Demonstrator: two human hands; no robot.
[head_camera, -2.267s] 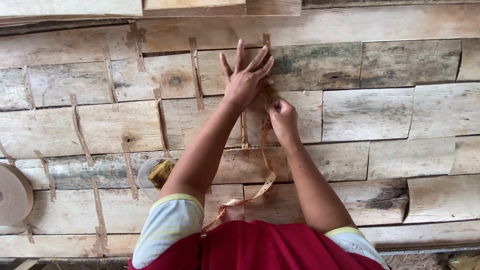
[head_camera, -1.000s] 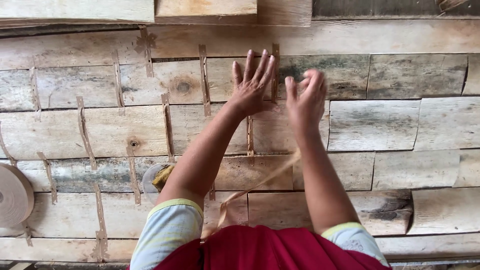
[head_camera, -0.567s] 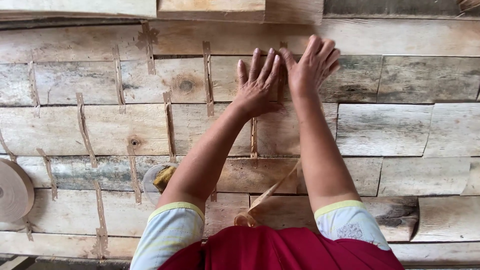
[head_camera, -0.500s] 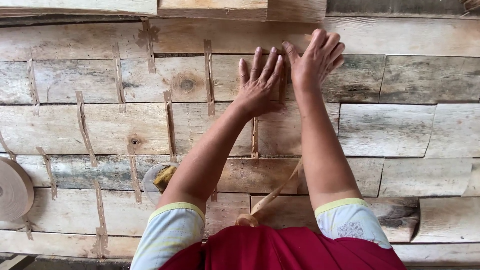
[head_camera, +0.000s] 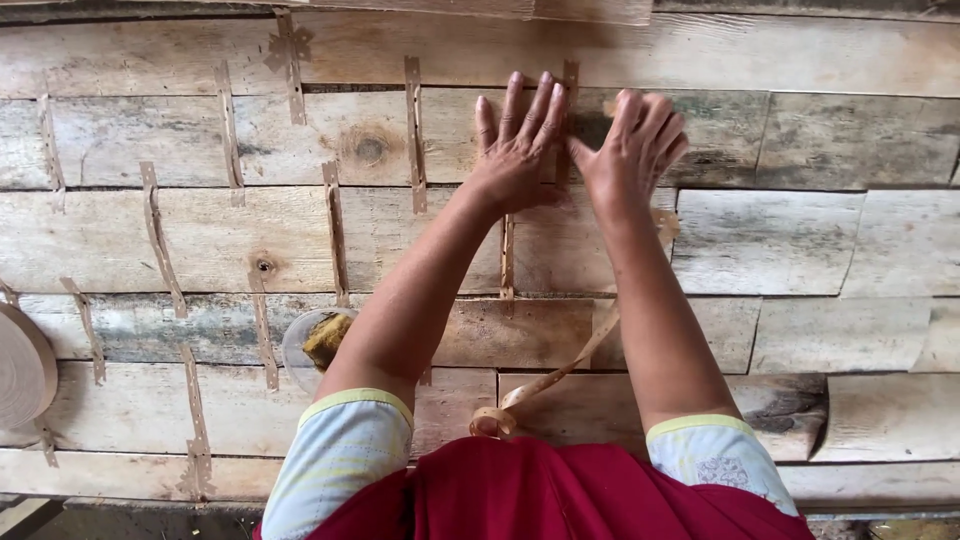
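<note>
Both hands, left hand (head_camera: 520, 145) and right hand (head_camera: 630, 150), press spread flat on the taped seam (head_camera: 570, 80) at upper centre; we see left veneer sheets (head_camera: 200, 240) taped, right joints bare.

Pretty even daylight here, soft and kind of flat, no harsh glare anywhere on the wooden sheets (head_camera: 200, 240). Shadows are faint: a thin dark band under the top edge, and soft smudges just below the left hand (head_camera: 520, 145) and right hand (head_camera: 632, 150). Focus is decent across the middle. The right hand's fingertips look a bit motion-blurred, and the lines bow slightly toward the corners.
</note>
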